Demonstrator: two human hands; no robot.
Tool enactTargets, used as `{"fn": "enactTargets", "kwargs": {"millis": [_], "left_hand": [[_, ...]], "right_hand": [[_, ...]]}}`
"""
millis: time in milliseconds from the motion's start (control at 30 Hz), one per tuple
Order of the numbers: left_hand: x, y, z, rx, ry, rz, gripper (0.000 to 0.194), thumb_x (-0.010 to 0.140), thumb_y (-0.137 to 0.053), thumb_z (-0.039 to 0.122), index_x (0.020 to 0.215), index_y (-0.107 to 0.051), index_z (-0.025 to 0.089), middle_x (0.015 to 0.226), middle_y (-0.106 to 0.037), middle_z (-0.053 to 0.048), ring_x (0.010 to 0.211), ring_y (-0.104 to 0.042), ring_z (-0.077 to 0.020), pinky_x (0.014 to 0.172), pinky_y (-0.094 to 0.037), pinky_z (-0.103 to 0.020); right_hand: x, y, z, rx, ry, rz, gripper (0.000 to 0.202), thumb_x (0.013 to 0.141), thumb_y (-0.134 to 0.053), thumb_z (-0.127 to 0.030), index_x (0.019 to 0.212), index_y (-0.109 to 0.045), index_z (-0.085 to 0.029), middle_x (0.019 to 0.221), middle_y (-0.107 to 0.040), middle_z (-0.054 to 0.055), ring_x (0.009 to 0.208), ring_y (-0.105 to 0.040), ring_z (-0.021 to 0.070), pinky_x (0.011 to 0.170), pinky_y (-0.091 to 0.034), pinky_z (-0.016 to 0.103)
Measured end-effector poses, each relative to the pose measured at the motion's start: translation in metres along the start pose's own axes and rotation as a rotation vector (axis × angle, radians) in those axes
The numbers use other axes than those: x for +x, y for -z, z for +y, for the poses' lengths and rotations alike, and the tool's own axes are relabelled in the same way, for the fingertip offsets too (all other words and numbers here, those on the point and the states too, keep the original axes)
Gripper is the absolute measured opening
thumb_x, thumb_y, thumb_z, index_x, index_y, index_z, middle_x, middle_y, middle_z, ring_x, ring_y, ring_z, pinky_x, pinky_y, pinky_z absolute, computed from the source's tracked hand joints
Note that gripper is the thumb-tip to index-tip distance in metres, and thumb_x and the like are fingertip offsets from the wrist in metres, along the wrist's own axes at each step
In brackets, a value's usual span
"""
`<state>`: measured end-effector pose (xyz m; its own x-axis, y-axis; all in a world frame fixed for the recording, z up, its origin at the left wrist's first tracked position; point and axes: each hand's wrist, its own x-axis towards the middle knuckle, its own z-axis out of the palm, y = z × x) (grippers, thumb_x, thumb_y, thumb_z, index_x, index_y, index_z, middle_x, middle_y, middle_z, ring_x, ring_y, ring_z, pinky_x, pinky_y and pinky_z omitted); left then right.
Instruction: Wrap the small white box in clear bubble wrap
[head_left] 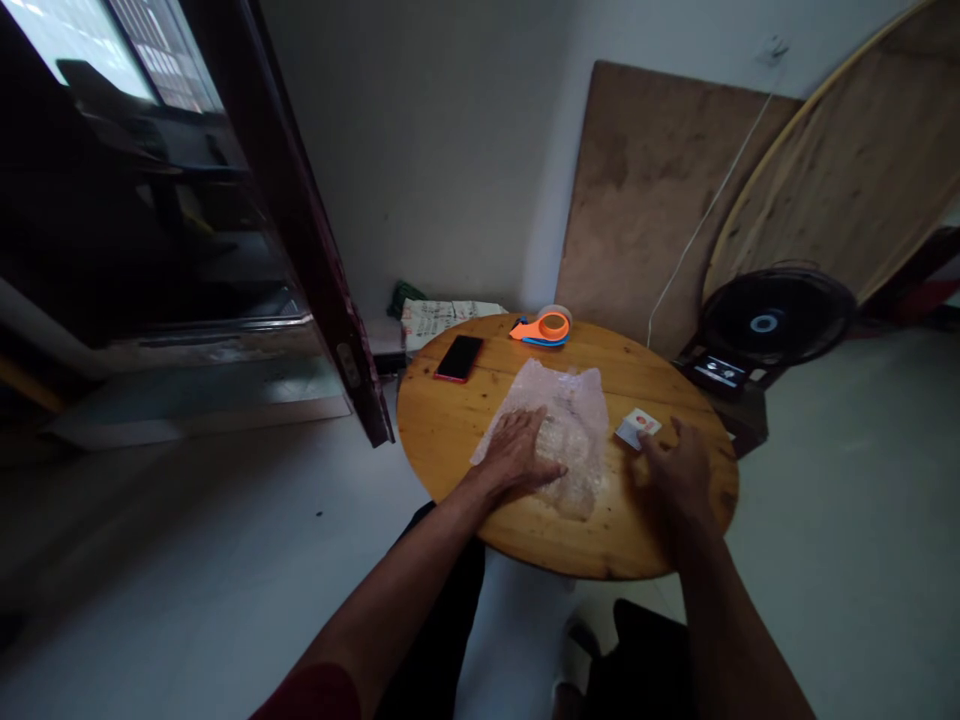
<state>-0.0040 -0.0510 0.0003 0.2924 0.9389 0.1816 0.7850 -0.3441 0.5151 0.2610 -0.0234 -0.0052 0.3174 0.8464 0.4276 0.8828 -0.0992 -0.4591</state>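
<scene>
A pinkish, see-through sheet of bubble wrap point(574, 430) lies spread on a round wooden table point(442, 440). My left hand point(519, 450) rests flat on its left part, fingers stretched out and thumb apart. To the right of the wrap is a small white box point(638, 428) with red print. My right hand point(679, 465) is beside that box, its fingers apart and curved, with the thumb close to the box's near edge. Whether the thumb touches the box I cannot tell. Nothing shows between the right fingers.
At the table's far edge sits an orange and blue tape dispenser point(546, 327). A phone point(460, 358) with a red edge lies at the back left. Beyond the table on the right stands a black fan point(776, 320). A brown board point(645, 190) leans on the wall.
</scene>
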Motion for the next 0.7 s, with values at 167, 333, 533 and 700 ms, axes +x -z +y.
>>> {"fn": "enactTargets", "kwargs": {"millis": [167, 333, 533, 700], "left_hand": [[-0.001, 0.002, 0.001, 0.017, -0.018, 0.006, 0.098, 0.067, -0.066, 0.058, 0.146, -0.029, 0.014, 0.147, -0.041, -0.017, 0.138, -0.034, -0.0332, 0.116, -0.024, -0.046], [0.0, -0.001, 0.0, 0.047, -0.003, 0.008, 0.098, 0.067, -0.065, 0.061, 0.146, -0.03, 0.016, 0.147, -0.041, -0.015, 0.137, -0.035, -0.0329, 0.115, -0.027, -0.045], [0.002, -0.008, -0.006, 0.061, -0.019, 0.01, 0.1, 0.067, -0.064, 0.064, 0.147, -0.029, 0.016, 0.147, -0.04, -0.015, 0.138, -0.033, -0.0343, 0.115, -0.025, -0.047], [0.002, -0.006, -0.008, 0.045, -0.073, 0.029, 0.084, 0.074, -0.061, 0.055, 0.144, -0.033, 0.017, 0.145, -0.044, -0.014, 0.135, -0.037, -0.032, 0.115, -0.025, -0.047]], "right_hand": [[-0.006, 0.005, -0.009, 0.133, 0.117, 0.169, 0.038, 0.084, -0.049, -0.038, 0.113, -0.06, -0.016, 0.124, -0.059, 0.015, 0.119, -0.051, 0.0286, 0.1, -0.039, 0.047], [-0.008, 0.004, -0.015, 0.281, 0.27, 0.265, 0.027, 0.084, -0.049, -0.036, 0.097, -0.065, -0.018, 0.116, -0.063, 0.013, 0.112, -0.056, 0.0275, 0.099, -0.042, 0.049], [-0.03, 0.024, -0.054, 0.485, 0.481, 0.222, 0.019, 0.088, -0.052, -0.029, 0.097, -0.065, -0.019, 0.105, -0.069, 0.01, 0.102, -0.063, 0.023, 0.094, -0.048, 0.045], [-0.058, 0.021, -0.095, 0.508, 0.697, -0.209, 0.029, 0.091, -0.049, -0.029, 0.116, -0.061, -0.02, 0.121, -0.063, 0.01, 0.115, -0.057, 0.0217, 0.101, -0.045, 0.041]]}}
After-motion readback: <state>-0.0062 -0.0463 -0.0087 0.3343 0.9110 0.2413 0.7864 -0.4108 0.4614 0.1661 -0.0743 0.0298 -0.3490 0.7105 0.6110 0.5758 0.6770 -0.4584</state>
